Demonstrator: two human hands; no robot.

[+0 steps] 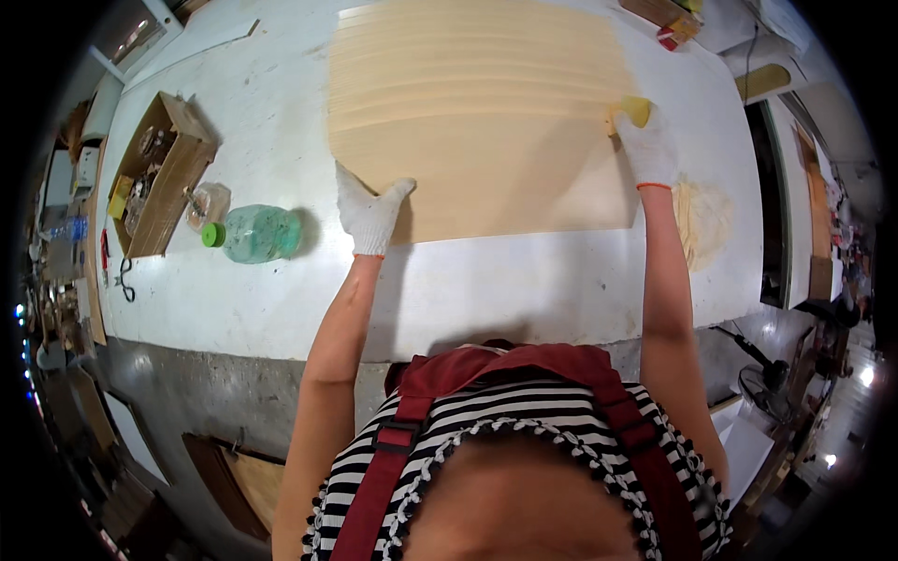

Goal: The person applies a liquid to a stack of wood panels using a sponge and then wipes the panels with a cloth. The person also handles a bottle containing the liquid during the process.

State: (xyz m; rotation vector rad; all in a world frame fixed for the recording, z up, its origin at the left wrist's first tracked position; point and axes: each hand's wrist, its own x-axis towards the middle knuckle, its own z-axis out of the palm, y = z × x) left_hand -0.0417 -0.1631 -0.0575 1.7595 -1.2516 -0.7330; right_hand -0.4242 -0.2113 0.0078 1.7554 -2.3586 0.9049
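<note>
A pale tan stack of thin wood-like sheets (505,168) lies on the white table, its far part showing many layered edges. My left hand (365,208), in a white knit glove, rests at the near left corner of the stack. Its thumb is spread away from the fingers over the top sheet, and it holds nothing that I can see. At the right edge of the stack, my gloved right hand (647,150) is closed on a yellow pad (635,111), pressed near the sheet's surface. Whether the pad is sponge or folded cloth I cannot tell.
Left on the white table (524,290) are a green plastic bottle (263,234) on its side, a clear bag (207,205), a cardboard box (166,178) of small items and black scissors (125,280). A crumpled cream cloth (702,222) lies right of my right forearm.
</note>
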